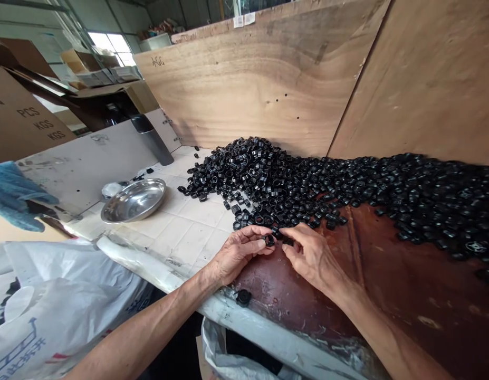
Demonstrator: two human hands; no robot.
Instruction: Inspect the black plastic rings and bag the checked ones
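My left hand pinches a small black plastic ring between thumb and fingers, just above the reddish-brown work surface. Close on its right is my right hand, its fingers bent inward around a small dark piece partly covered by them; its exact kind is hard to make out. Right behind both hands begins a big heap of black rings. A single round black part lies near the front edge, below my left wrist.
A shallow steel bowl rests on the white tiles at left, with a grey bottle behind it. More black parts spread rightward along the plywood wall. White sacks hang below the front edge.
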